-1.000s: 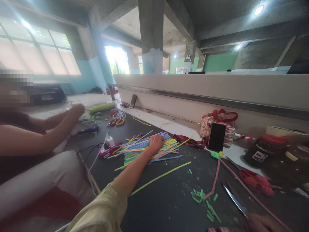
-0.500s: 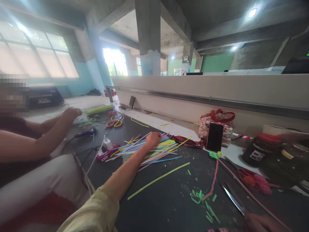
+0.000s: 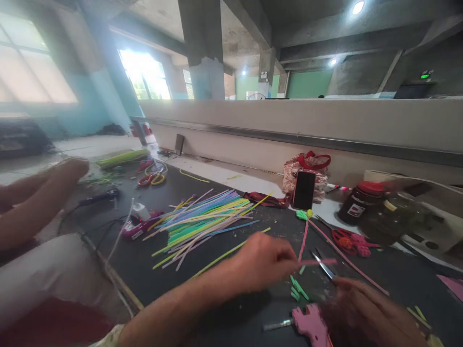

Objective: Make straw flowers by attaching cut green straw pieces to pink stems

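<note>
My left hand [image 3: 265, 258] is closed, thumb and fingers pinching a short pink stick [image 3: 320, 262] that points right. My right hand [image 3: 367, 303], at the lower right, grips scissors whose blades [image 3: 325, 266] point up and left near the stick's free end. Cut green pieces [image 3: 298, 289] lie on the dark table between my hands. Close to my right hand is a pink glue gun [image 3: 311, 324]. A pink twisted stem with a green and yellow top [image 3: 306, 214] stretches away behind the scissors. Left of my hands lies a pile of coloured sticks [image 3: 210, 217].
A phone [image 3: 304, 191] leans on a patterned bag [image 3: 289, 176]. Dark jars [image 3: 358, 205] stand at the right. Another person's arm [image 3: 39, 197] reaches in from the left, near scissors with orange and yellow handles [image 3: 152, 180] and a purple power strip [image 3: 137, 228].
My left hand has moved from the stick pile toward the right and now holds a pink stick. The view has shifted right, and the pink glue gun shows more fully.
</note>
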`<act>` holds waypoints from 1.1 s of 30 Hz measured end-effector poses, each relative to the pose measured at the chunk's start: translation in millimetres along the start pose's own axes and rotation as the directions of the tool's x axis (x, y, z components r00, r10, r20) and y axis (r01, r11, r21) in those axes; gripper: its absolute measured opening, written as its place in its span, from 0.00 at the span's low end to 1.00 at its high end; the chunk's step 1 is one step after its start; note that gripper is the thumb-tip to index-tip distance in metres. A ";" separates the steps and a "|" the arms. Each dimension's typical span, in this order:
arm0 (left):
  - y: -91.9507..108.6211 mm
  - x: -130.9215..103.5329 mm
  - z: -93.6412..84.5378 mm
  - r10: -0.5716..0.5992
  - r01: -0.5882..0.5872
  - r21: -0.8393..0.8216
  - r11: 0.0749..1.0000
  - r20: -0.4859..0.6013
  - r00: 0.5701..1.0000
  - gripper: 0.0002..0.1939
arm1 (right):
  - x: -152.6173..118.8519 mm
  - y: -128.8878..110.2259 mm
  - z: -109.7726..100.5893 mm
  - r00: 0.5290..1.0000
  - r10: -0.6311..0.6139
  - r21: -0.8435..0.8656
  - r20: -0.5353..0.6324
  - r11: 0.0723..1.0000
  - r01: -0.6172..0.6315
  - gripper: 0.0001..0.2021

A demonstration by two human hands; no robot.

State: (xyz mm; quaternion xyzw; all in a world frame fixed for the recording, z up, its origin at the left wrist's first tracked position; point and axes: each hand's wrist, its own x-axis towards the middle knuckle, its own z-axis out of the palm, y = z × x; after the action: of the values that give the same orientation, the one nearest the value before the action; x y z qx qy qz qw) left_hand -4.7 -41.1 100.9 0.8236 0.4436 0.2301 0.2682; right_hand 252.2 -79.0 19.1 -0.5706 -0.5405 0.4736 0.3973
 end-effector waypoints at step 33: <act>2.8 -5.5 42.8 -0.075 0.256 -0.385 0.887 0.427 0.901 0.10 | -5.6 -17.0 11.5 0.996 0.088 0.427 0.009 0.900 -0.083 0.12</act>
State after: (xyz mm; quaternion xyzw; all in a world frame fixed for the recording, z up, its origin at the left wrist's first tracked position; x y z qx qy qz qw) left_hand 20.6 -57.3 69.8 0.7310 0.3873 0.1250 0.5477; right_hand 237.2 -83.5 33.4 -0.4955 -0.3962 0.5942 0.4944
